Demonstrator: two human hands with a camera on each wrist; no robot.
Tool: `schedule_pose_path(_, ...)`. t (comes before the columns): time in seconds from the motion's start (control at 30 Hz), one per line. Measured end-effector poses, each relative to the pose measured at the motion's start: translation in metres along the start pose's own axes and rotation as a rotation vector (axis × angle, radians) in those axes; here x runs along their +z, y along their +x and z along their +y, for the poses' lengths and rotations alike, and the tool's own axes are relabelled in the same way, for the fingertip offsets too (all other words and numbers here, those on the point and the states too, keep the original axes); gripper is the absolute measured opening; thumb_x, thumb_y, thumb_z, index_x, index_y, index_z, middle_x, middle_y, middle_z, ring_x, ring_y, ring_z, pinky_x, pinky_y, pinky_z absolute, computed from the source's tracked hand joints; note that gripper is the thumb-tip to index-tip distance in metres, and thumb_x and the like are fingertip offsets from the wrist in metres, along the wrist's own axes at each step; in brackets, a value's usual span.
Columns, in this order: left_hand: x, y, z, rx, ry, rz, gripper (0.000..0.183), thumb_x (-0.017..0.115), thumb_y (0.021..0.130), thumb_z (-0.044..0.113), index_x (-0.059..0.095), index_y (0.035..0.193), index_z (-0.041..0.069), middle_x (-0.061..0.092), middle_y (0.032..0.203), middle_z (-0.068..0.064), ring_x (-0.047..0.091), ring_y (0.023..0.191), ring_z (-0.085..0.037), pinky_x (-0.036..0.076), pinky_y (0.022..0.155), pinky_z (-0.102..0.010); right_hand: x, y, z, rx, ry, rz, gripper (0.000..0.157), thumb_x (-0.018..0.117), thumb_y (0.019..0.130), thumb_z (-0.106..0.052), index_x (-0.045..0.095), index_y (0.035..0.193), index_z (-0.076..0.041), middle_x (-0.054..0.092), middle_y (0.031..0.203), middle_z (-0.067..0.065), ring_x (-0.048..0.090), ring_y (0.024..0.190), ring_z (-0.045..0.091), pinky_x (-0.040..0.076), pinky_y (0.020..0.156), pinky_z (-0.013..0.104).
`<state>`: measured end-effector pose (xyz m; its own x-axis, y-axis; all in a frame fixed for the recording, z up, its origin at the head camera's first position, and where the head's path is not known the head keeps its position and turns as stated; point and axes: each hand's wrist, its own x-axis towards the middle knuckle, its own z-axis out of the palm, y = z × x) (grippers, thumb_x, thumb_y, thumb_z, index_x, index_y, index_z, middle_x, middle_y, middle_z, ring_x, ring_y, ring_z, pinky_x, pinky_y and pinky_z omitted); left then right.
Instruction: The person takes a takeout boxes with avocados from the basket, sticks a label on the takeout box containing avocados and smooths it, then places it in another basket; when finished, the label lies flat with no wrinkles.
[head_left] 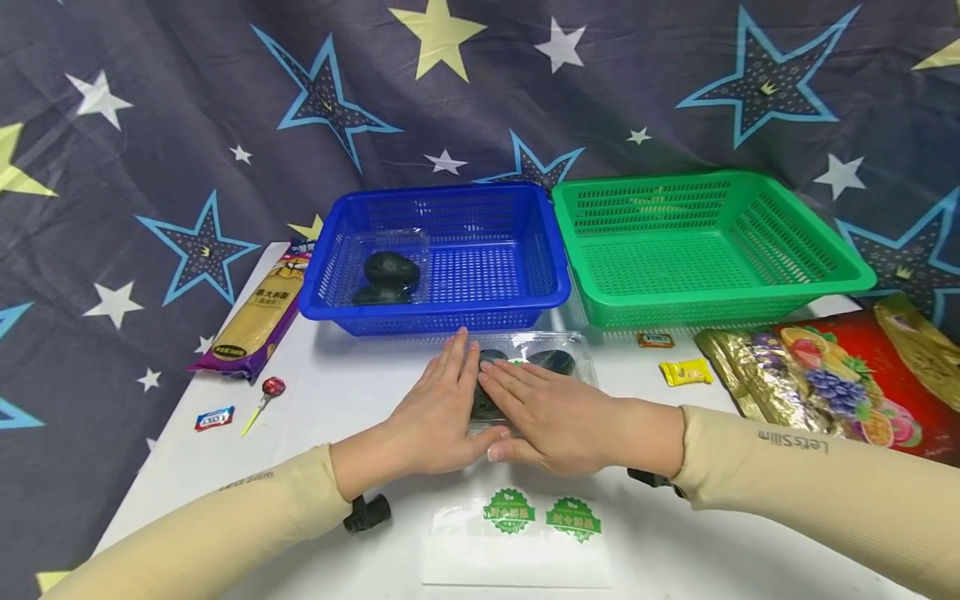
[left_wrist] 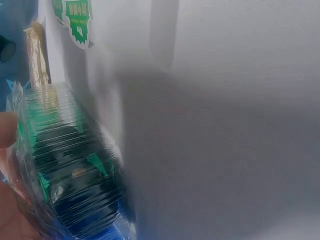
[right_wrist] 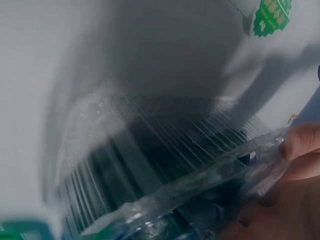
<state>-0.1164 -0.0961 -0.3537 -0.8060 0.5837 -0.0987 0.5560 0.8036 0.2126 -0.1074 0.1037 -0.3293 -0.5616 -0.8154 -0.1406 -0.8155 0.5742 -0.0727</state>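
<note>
A clear plastic box (head_left: 588, 354) holding dark avocados (head_left: 552, 362) lies on the table in front of the blue basket. My left hand (head_left: 442, 408) rests with straight fingers on the left part of its lid. From the other side my right hand (head_left: 558, 417) lies flat across the lid, fingers straight and close to the left hand's. Part of a green sticker shows by the right fingertips; the hands hide most of the lid. Through the ribbed wall of the box (left_wrist: 75, 175), dark avocados show in the left wrist view.
A blue basket (head_left: 435, 315) holds another clear box with dark avocados (head_left: 392, 268). Beside it stands a green basket (head_left: 720, 304). Nearer me lies a sheet (head_left: 517, 567) with two green stickers. Pasta (head_left: 258, 312), a lollipop (head_left: 273, 387), wrapped sweets (head_left: 686, 372) and a red-gold bag (head_left: 847, 383) lie around.
</note>
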Motion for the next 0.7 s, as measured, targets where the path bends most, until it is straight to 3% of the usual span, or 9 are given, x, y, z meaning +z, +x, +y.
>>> schedule_pose_path(0.33, 0.001, 0.0, -0.001, -0.004, 0.016, 0.017, 0.103, 0.046, 0.088, 0.066, 0.008, 0.149, -0.009, -0.006, 0.155, -0.027, 0.001, 0.144, -0.038, 0.012, 0.116, -0.046, -0.002, 0.001, 0.004, 0.047, 0.022, -0.062, 0.083, 0.017, 0.098, -0.061, 0.017, 0.15, 0.003, 0.011, 0.157, 0.019, 0.011, 0.145, 0.029, 0.015, 0.116, 0.044)
schedule_pose_path(0.53, 0.001, 0.001, 0.001, -0.017, 0.012, 0.024, 0.106, 0.045, 0.087, 0.069, 0.008, 0.149, -0.008, -0.004, 0.155, -0.027, 0.001, 0.144, -0.037, 0.012, 0.116, -0.045, -0.001, -0.016, 0.007, 0.055, 0.038, -0.033, 0.082, 0.023, 0.098, -0.061, 0.023, 0.149, 0.003, 0.017, 0.156, 0.018, 0.015, 0.144, 0.031, 0.018, 0.115, 0.045)
schedule_pose_path(0.7, 0.001, 0.0, 0.002, -0.033, 0.015, 0.012, 0.107, 0.044, 0.086, 0.071, 0.006, 0.15, -0.007, -0.006, 0.155, -0.026, 0.0, 0.144, -0.036, 0.011, 0.116, -0.045, -0.001, -0.029, 0.001, 0.07, 0.042, -0.043, 0.085, 0.02, 0.096, -0.064, 0.026, 0.148, 0.003, 0.02, 0.156, 0.018, 0.018, 0.143, 0.031, 0.02, 0.114, 0.046)
